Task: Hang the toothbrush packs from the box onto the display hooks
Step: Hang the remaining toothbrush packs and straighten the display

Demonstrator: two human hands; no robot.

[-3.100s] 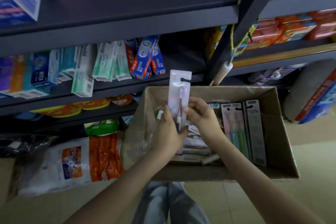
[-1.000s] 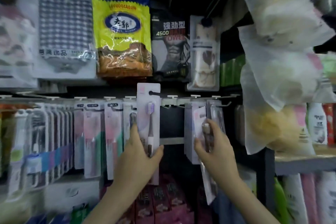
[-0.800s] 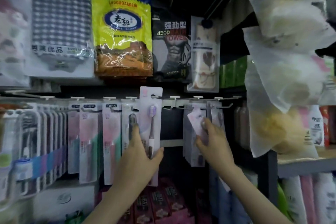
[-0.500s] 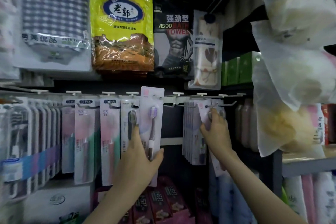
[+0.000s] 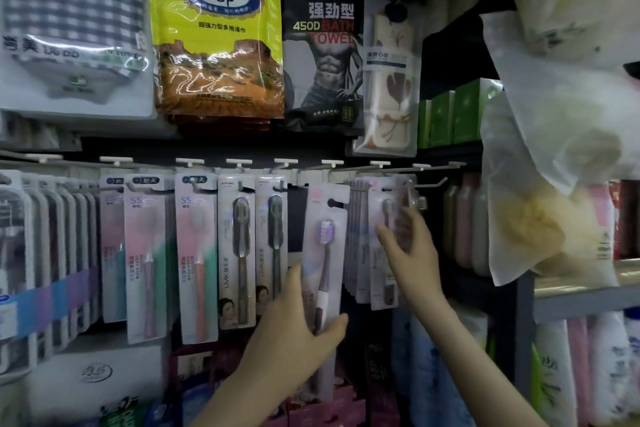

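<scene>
The left hand [image 5: 298,333] grips the pack's [image 5: 323,218] lower end, thumb on its right edge and fingers on its left. Just right of it, the right hand [image 5: 412,253] is spread open, its fingers against the blurred hung packs [image 5: 377,274].

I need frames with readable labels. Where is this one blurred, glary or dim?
Head view: the right hand and the hanging packs beside it are motion-smeared; the purple toothbrush pack held by the left hand is sharp; glare streaks the yellow bag; the left-edge packs blur and bow; the top is dark.
</scene>
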